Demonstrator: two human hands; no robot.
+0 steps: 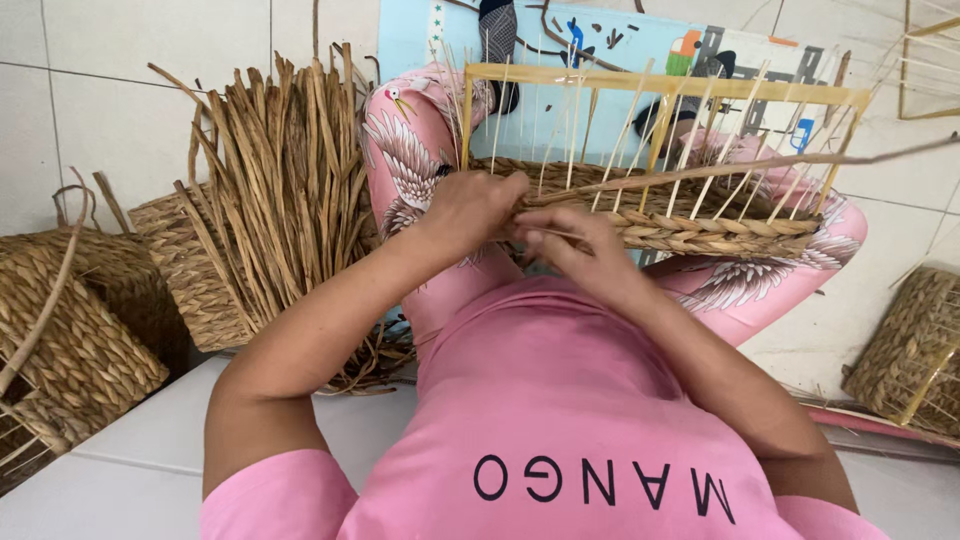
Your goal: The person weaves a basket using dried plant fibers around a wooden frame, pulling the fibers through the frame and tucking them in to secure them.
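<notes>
A half-woven basket [700, 232] rests on my lap, its braided straw rim low around a wooden frame [660, 85] with several thin upright sticks. My left hand [470, 205] presses on the woven rim at the basket's near left corner, fingers closed on the weave. My right hand [575, 245] pinches a long straw strand [760, 165] that runs off to the upper right. The two hands touch each other at the rim.
A bundle of dried straw strands [280, 190] stands in a woven basket [195, 270] to my left. Another finished woven basket [70, 330] sits at far left, and one more basket [915, 345] at right. A light blue printed mat [640, 45] lies behind on the tiled floor.
</notes>
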